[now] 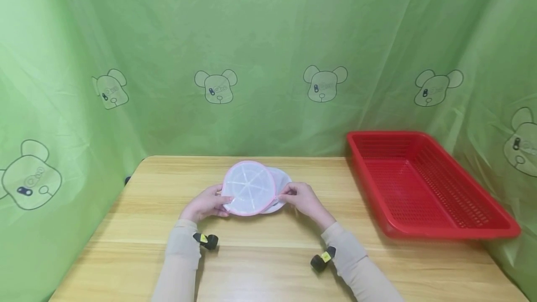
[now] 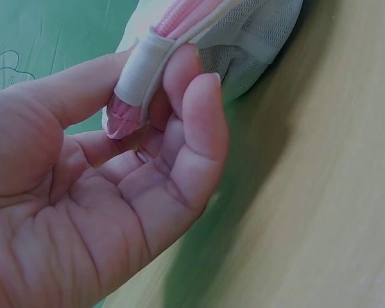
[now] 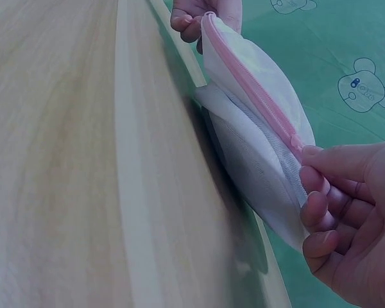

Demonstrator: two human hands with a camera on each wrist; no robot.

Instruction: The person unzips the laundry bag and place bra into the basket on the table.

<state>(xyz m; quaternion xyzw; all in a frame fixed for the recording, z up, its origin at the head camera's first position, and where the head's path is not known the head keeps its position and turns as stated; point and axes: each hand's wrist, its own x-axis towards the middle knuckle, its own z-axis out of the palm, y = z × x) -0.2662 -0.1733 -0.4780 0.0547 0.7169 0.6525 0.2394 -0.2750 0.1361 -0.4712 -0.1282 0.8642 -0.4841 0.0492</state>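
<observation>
A round white mesh laundry bag (image 1: 248,186), with a clear spoke pattern on its lid, is held above the far half of the table. My left hand (image 1: 208,203) pinches its left edge between thumb and fingers. There, in the left wrist view, a white fabric tab (image 2: 143,69) covers the end of the pink zipper. My right hand (image 1: 304,199) pinches the bag's right side, thumb and forefinger at the zipper slider. The pink zipper (image 3: 253,86) runs closed between the two hands in the right wrist view. Grey mesh (image 3: 244,138) bulges beneath it.
A red plastic basket (image 1: 450,233) stands at the right of the wooden table (image 1: 260,264). Green curtains (image 1: 268,27) printed with bear heads surround the table on the back and both sides. Each wrist carries a small black camera (image 1: 322,261).
</observation>
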